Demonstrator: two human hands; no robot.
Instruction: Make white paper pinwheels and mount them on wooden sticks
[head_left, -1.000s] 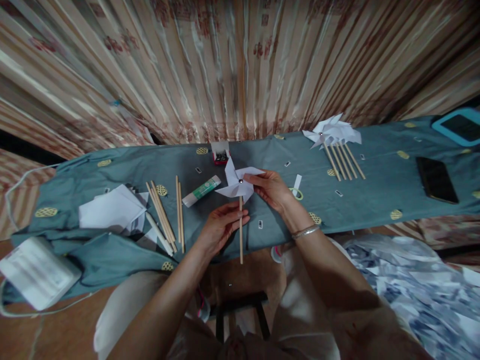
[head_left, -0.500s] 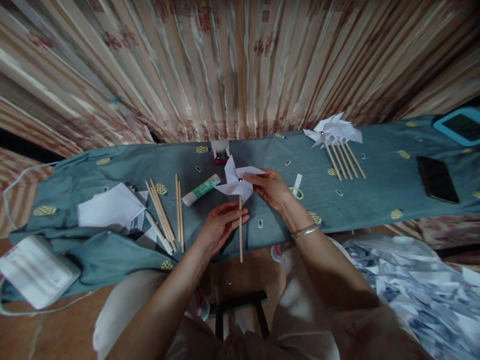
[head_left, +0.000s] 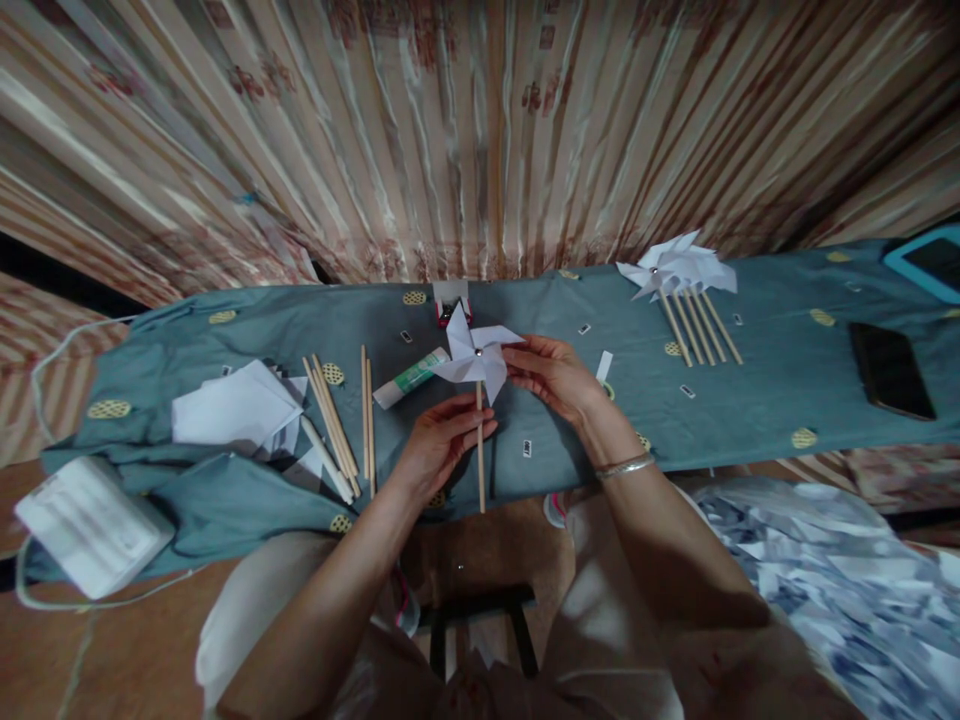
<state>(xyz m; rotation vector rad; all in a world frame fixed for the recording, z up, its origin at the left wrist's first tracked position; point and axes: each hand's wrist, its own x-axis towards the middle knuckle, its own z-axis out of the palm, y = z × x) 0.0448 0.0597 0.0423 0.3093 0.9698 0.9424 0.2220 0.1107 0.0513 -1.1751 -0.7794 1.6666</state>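
Note:
A white paper pinwheel (head_left: 472, 350) with a dark pin at its centre faces up in front of me, fixed to a wooden stick (head_left: 481, 470). My left hand (head_left: 448, 440) pinches that stick just below the paper blades. Beside the pinwheel's right blade is my right hand (head_left: 547, 372), fingers bent and close together at the blade's edge; whether they grip the paper is hard to tell. Behind the pinwheel stands a small red box (head_left: 444, 312) of pins. A green and white glue tube (head_left: 410, 378) lies left of the blades.
Wooden sticks (head_left: 331, 420) and white paper sheets (head_left: 232, 408) lie at left, near a white box (head_left: 94, 525) with a cable. Finished pinwheels (head_left: 686, 268) rest at back right. Farther right are a phone (head_left: 891, 370) and a blue-framed device (head_left: 930, 262).
My right hand has shifted slightly away from the pinwheel's centre, and the blades have turned a little. The camera view has moved slightly left. My left hand still holds the stick.

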